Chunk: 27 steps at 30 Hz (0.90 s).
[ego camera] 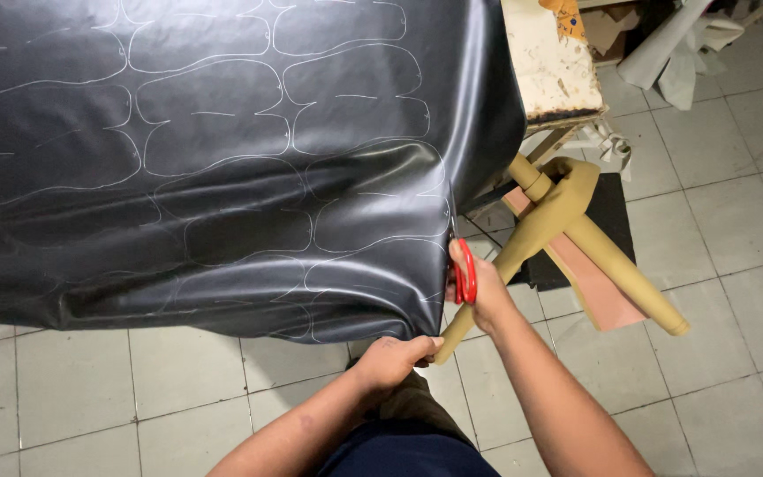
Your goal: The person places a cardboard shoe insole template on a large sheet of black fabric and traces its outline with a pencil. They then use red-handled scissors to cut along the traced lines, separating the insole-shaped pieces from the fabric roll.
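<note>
Left hand (396,355) pinches the limp, slippery black sheet (222,168) hem at 6 o'clock (best grip); right hand (480,291) closed on red scissors (464,278).

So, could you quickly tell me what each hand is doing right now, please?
Left hand: closed on the black sheet's lower edge.
Right hand: closed on red-handled scissors.

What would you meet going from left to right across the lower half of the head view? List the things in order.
Black sheet with chalk outlines → left hand → red-handled scissors in the right hand → tan rolls → white floor tiles.
</note>
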Tool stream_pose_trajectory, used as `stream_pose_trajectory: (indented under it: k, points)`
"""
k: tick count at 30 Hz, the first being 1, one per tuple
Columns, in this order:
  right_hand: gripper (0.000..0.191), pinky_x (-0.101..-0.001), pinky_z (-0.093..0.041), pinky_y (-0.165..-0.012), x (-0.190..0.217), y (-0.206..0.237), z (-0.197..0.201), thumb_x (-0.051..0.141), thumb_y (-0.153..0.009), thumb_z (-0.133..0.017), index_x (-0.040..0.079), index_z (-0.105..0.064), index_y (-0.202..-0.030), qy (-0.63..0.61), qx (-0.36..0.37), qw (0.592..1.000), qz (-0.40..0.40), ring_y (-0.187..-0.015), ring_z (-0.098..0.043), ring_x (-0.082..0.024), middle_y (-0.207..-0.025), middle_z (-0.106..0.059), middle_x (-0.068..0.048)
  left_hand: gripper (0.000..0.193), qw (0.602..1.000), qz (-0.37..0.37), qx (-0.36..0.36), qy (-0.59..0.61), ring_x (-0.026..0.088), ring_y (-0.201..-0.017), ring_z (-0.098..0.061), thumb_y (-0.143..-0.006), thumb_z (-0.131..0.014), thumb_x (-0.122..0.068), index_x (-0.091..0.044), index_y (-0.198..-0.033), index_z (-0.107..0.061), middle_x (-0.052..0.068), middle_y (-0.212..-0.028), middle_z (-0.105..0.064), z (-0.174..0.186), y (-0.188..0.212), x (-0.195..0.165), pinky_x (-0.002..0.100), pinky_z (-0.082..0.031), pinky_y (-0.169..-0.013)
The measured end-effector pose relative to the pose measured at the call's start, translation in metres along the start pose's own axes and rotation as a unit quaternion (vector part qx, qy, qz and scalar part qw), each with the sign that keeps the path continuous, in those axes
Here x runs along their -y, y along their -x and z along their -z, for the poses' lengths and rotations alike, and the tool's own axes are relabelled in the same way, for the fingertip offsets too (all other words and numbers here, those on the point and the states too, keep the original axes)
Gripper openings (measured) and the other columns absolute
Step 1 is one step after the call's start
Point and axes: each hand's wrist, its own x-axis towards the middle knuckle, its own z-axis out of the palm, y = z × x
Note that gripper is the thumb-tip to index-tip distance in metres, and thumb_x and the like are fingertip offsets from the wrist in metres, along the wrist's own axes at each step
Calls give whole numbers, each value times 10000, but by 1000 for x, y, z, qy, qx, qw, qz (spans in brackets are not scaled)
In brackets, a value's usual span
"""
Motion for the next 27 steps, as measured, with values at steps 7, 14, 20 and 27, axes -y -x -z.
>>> stream_pose_trajectory:
  k: [7,14,20,27]
  points:
    - [581,-295,-495,-487,4,-3,1,613,-856,-702,44,-642,-962,6,-16,1000,-9,-504,-555,-127,-709,-574,-30,570,1000,6,-3,-13,180,-873,-691,-807,-726,-480,64,-966,-786,118,-924,-764,0,0,-2,308,-527,-849]
    - [560,-308,-491,-470,15,-19,11,610,-821,-713,68,-670,-957,43,0,999,-6,-487,-552,-119,-689,-560,-10,584,1000,-8,12,14,184,-874,-651,-821,-742,-472,93,-961,-787,120,-936,-737,4,2,1,329,-516,-842]
    - [549,-320,-534,-491,34,-40,0,628,-843,-693,87,-607,-882,47,10,999,-26,-475,-556,-130,-682,-549,-12,540,999,21,16,-44,141,-889,-687,-830,-712,-487,31,-965,-786,73,-941,-764,3,3,-2,278,-520,-865]
    - [495,-285,-467,-466,27,-40,15,560,-878,-725,72,-652,-925,63,0,998,2,-478,-524,-93,-671,-549,6,505,999,34,10,14,149,-856,-667,-810,-751,-447,44,-921,-788,79,-909,-753,4,10,-3,279,-512,-822]
